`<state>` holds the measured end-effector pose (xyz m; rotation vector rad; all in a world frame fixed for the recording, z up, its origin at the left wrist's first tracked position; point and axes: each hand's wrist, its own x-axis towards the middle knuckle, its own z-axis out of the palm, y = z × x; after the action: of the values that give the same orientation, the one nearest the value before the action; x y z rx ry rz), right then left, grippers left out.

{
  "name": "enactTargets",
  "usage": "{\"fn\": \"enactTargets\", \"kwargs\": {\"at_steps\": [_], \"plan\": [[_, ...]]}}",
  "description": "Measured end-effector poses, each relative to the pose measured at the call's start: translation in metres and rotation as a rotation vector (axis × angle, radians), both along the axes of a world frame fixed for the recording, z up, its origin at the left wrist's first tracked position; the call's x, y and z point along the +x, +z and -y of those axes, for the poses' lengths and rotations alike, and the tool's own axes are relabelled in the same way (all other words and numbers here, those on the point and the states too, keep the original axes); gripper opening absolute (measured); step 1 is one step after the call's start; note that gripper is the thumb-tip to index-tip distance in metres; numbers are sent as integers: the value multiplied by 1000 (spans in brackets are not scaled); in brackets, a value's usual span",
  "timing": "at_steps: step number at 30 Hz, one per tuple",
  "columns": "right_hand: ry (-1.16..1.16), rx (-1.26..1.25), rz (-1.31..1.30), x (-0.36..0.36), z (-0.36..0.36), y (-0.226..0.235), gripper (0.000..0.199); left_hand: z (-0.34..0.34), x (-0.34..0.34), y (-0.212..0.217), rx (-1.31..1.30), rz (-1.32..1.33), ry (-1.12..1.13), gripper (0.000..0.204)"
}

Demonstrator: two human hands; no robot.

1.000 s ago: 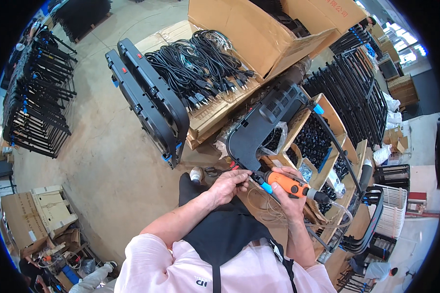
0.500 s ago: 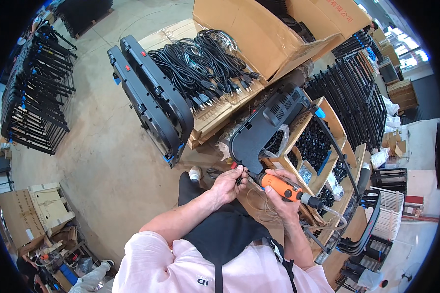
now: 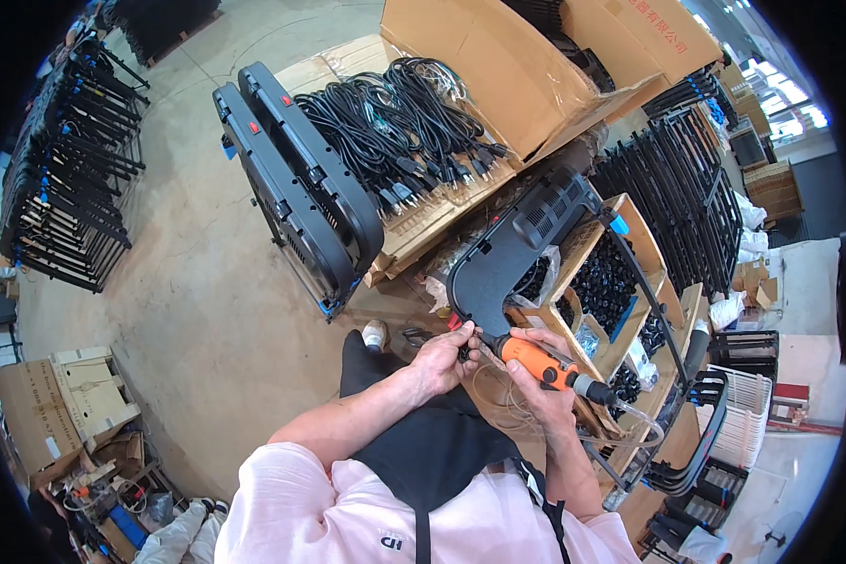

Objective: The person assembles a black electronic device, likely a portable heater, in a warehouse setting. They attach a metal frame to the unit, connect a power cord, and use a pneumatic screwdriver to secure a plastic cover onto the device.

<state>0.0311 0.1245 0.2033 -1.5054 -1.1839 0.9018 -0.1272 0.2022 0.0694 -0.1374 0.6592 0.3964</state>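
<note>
My right hand (image 3: pixel 539 387) grips an orange pneumatic screwdriver (image 3: pixel 534 360), its tip pressed at the lower corner of a black plastic panel (image 3: pixel 503 258). A clear air hose (image 3: pixel 630 423) trails from the tool's rear. My left hand (image 3: pixel 442 357) pinches something small at that same corner, beside the tool tip. The panel leans up and away from my lap toward a wooden compartment box (image 3: pixel 653 291).
Two black panels (image 3: pixel 296 188) stand on edge at left. A cardboard box holds black power cords (image 3: pixel 395 122). Compartments carry black small parts (image 3: pixel 606 282). Black metal frames (image 3: pixel 686 197) are stacked right and far left (image 3: pixel 61 188). A cardboard box (image 3: pixel 56 404) sits lower left.
The screwdriver and my right hand shifted slightly left toward the panel corner; my left hand stayed at the corner. The panel barely moved.
</note>
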Motion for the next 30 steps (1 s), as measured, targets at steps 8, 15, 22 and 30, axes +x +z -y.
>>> {"fn": "enactTargets", "kwargs": {"at_steps": [8, 15, 22, 30], "plan": [[-13, -2, 70, -6, -25, -14, 45, 4, 0, 4, 146, -165, -85, 29], [97, -43, 260, -9, -42, -20, 38, 6, -10, -2, 394, -107, -171, 24], [123, -76, 233, -4, -54, -23, 34, -1, -15, -8, 493, -239, -185, 19], [166, -36, 235, -2, -57, -26, 34, -2, -18, -8, 367, -245, 12, 21]]}}
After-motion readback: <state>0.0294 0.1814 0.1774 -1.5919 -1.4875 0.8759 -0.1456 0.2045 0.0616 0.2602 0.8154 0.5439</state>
